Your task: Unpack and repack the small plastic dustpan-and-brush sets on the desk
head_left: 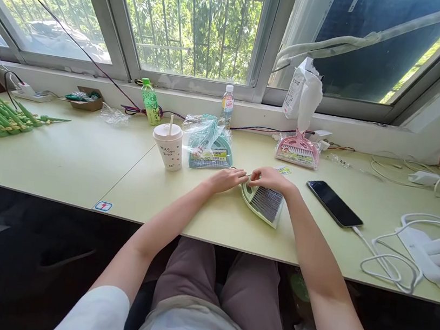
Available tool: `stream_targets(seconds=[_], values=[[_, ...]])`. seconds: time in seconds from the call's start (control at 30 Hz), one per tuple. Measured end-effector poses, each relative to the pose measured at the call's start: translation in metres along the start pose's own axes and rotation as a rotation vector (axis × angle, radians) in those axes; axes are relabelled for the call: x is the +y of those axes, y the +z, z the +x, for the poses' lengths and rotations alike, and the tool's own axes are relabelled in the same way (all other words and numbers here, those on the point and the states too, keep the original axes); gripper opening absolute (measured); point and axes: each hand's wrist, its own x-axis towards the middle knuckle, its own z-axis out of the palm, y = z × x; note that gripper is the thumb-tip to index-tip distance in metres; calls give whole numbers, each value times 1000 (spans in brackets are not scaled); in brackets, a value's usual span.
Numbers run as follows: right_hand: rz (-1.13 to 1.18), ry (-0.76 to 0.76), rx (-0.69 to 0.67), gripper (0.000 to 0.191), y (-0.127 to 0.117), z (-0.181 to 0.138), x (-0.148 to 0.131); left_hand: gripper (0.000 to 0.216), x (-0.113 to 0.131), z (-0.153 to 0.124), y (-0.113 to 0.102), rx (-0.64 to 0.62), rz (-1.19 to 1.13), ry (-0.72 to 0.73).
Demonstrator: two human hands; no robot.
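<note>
A small light green dustpan with a grey-bristled brush (267, 203) lies on the table in front of me, its bristles towards me and to the right. My left hand (226, 180) covers the handle end at the upper left, fingers closed over it. Close beside it, my right hand (270, 179) is above the top of the brush, with curled fingertips pinched near the handle. What those fingertips hold is too small to make out. Part of a printed label (283, 170) shows just behind my right hand.
Behind my hands are a wrapped teal dustpan set (213, 150), a pink one (298, 150), a lidded cup (168, 147) and bottles (151, 102). To the right lie a phone (334, 204) and white cables (392, 260). Green stems (1, 115) are at the far left.
</note>
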Motion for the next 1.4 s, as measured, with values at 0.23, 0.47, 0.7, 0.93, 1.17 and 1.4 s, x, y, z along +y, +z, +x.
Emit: stream_targets(seconds=[0.23,0.47,0.7,0.93,1.17,1.4], values=[[55,-26,-16,31,1,1,5,39,4,2,-5,-63,43,17],[73,-36,-12,29,1,2,6,38,8,4,-2,-49,72,23],[102,-23,16,30,0,0,5,35,5,4,-4,16,53,17],[61,-9,91,31,-7,-5,2,42,0,6,-1,127,-20,-29],[177,36,0,38,-6,-3,12,53,-5,7,6,98,-66,-42],[68,-14,-43,31,12,5,-1,34,-5,2,3,-42,-127,-18]])
